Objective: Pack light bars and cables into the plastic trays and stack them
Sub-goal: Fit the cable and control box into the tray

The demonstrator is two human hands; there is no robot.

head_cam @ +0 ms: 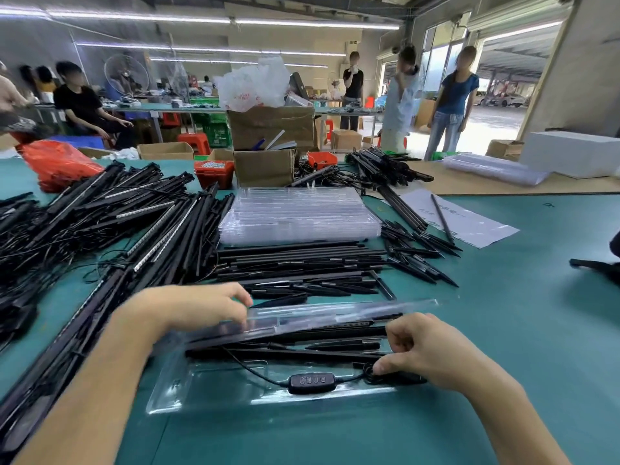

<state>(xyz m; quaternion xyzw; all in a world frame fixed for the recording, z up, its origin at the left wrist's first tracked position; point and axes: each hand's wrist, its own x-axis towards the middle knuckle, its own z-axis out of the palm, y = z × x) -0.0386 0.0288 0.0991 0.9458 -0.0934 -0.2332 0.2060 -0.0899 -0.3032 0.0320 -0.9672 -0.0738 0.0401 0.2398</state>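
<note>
- Right hand [426, 352] pinches the coiled black cable [385, 375] inside the clear plastic tray [174, 387] on the green table [520, 297].
- Left hand [201, 305], fingers relaxed, rests on the tray's clear lid [335, 313] over the light bars [285, 354].

No legible text anywhere: only blurred, unreadable print on the white paper sheet [469, 219] well beyond the hands, and faint red marks on plastic bags [250, 85] farther back.

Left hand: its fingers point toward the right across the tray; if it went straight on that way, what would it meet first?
The left hand already touches the clear lid of the tray. Going on, it would likely slide along that lid; depth is unclear.
</note>
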